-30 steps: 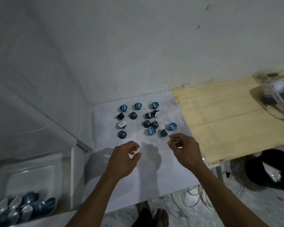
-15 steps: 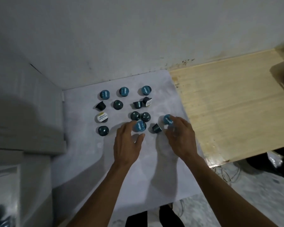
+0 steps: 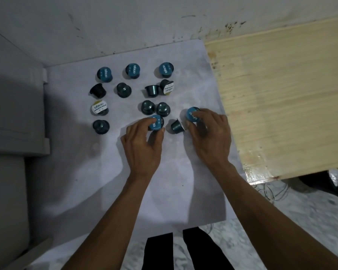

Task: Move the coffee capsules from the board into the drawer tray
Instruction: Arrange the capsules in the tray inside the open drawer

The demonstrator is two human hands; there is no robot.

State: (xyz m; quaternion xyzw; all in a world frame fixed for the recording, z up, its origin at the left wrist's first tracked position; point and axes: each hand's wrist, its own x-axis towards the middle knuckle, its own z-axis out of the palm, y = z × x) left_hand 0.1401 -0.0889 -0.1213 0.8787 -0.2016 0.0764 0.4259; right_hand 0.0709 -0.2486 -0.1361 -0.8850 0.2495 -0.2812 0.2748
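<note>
Pinching one capsule (image 3: 156,123) per hand (image 3: 142,145), risking a knock to the tipped capsule (image 3: 177,126) lying between.

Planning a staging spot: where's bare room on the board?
Free: the board nearer the person than both hands, and its left strip beside the cabinet. Crowded: the capsule cluster toward the wall, where left hand and right hand work.

A single head-worn camera looks steeply down from above the near edge of the white board (image 3: 137,191), facing the wall. It sits close, within arm's reach.
</note>
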